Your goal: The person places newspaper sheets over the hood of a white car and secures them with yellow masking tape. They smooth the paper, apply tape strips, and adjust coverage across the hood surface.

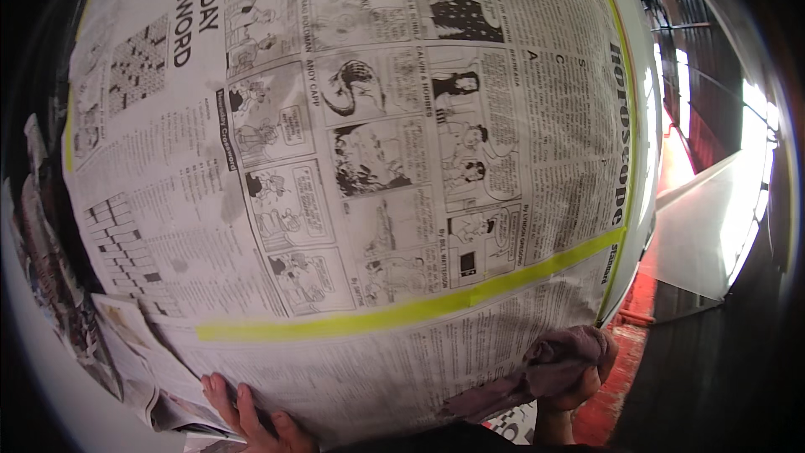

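Observation:
Newspaper sheets (470, 331) printed with comics, crosswords and columns of text cover a large, pale surface in front of me. A strip of yellow-green masking tape (402, 312) runs across the seam between two sheets, and more of it lines the right edge. My left hand (256, 421) rests on the lower sheet near the bottom, fingers spread, holding nothing. At the lower right, my right hand (579, 386) grips a crumpled, dusky purple cloth (558, 365) against the paper by the surface's right edge. Part of the cloth trails left over the newspaper.
Loose, crumpled newspaper (75, 310) hangs along the left edge. On the right, a white rim (641, 159) borders the papered surface. Beyond it are a red-painted beam (625, 369), a translucent pale panel (696, 235) and dark corrugated sheeting (700, 101) with bright gaps.

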`<action>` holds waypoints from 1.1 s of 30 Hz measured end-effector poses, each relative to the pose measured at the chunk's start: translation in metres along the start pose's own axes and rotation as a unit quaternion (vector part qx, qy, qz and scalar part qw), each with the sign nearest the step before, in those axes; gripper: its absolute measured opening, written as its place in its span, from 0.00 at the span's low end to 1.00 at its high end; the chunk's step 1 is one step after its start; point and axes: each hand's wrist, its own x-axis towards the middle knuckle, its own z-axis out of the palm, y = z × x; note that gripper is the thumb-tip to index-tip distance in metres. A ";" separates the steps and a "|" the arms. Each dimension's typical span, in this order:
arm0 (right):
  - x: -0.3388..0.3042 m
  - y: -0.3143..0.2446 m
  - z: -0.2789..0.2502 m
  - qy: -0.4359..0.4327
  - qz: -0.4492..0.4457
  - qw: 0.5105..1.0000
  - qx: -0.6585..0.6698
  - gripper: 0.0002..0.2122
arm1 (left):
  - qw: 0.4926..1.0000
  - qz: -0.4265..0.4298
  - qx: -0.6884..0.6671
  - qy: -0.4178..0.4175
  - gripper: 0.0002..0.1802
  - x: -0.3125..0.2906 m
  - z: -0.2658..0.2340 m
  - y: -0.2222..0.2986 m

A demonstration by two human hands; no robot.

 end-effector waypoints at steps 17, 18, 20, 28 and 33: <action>0.025 -0.027 0.011 -0.037 0.043 0.998 0.022 0.19 | 0.973 0.215 0.012 0.078 0.21 -0.028 0.017 -0.059; 0.025 -0.029 0.018 -0.011 0.060 0.997 0.051 0.19 | 0.973 0.221 0.005 0.073 0.21 -0.028 0.017 -0.063; 0.028 -0.029 0.020 0.003 0.055 0.998 0.032 0.19 | 0.939 0.299 -0.006 0.169 0.19 -0.014 0.039 -0.079; 0.032 -0.024 0.015 0.008 0.065 0.998 -0.013 0.18 | 0.955 0.070 -0.204 0.204 0.13 -0.030 0.034 -0.043; 0.035 -0.028 0.015 0.009 0.105 0.994 0.029 0.18 | 0.960 0.128 -0.151 0.198 0.15 -0.019 0.034 -0.051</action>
